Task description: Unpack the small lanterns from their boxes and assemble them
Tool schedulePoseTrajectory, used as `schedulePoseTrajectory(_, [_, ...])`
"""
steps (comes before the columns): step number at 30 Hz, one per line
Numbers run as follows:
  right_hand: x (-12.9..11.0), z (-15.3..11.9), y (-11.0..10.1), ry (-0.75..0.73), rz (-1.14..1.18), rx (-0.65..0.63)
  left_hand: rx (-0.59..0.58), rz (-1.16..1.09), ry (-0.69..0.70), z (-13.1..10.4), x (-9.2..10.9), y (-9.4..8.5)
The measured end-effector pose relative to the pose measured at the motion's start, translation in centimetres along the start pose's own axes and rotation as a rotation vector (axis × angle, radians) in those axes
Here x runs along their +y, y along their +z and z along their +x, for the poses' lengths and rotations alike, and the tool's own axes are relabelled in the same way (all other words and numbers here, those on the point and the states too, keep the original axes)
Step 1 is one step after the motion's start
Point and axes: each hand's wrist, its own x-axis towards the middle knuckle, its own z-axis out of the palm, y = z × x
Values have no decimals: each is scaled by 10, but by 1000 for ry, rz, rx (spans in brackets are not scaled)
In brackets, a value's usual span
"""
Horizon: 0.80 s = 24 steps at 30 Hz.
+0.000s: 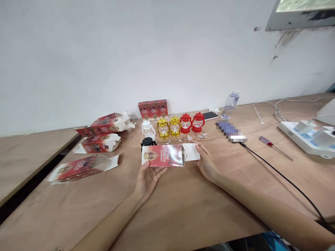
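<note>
2 half-curled hands (147, 179) (208, 165), left's grip on 1 red box (171, 155), right's on its white flap (191, 152), lettering (166, 156) illegible.

Both forearms are bare and converge from the lower corners. The left forearm (115, 219) rises to a left hand (146, 181) with its palm turned upward, thumb (145, 166) raised, fingers (160, 170) reaching inward. The right forearm (251, 195) slants in to the right hand (206, 163), its fingers bent in a light pinch.
</note>
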Motion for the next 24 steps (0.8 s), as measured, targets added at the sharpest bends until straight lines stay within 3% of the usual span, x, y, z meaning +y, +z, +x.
schedulePoseTrajectory(3, [1, 2, -3, -22, 60, 75, -19, -51, -50, -1, -1, 0])
schedulePoseTrajectory(8, [8, 6, -12, 149, 112, -100, -49, -89, -166, -2, -2, -2])
schedulePoseTrajectory(13, [3, 5, -14, 93, 55, -133, -44, -90, -117, 1, -1, -3])
schedulePoseTrajectory(19, [-2, -2, -7, 114, -42, -262, -53, -87, -67, -1, -5, -3])
schedulePoseTrajectory(24, [-6, -3, -4, 35, -68, -226, -61, -71, -94, -6, -9, -1])
